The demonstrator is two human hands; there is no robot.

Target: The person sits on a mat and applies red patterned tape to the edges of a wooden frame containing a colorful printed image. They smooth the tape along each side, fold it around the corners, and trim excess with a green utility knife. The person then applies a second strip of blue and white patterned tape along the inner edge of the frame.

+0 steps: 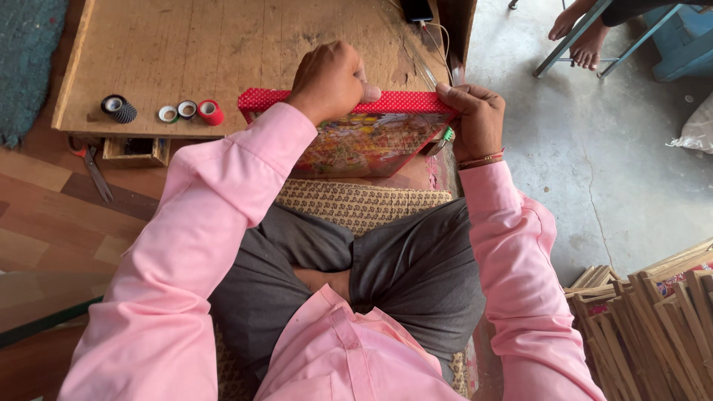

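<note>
left hand (330, 78) fingers curled over picture frame (368, 137) | right hand (475, 119) pinching corner | likely stiff, light; grip edges

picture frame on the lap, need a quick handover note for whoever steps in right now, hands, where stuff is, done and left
Left hand: fist pressing down on the red dotted tape along the top edge of the picture frame.
Right hand: gripping the frame's right end, thumb on the tape.
Frame: propped on the lap against the wooden work board, picture facing the person.
Tape rolls sit at the board's left; scissors lie on the floor below them; a stack of wooden frames is at the right.
Done: top edge looks covered in tape.
Left: the other edges cannot be judged from here.
</note>
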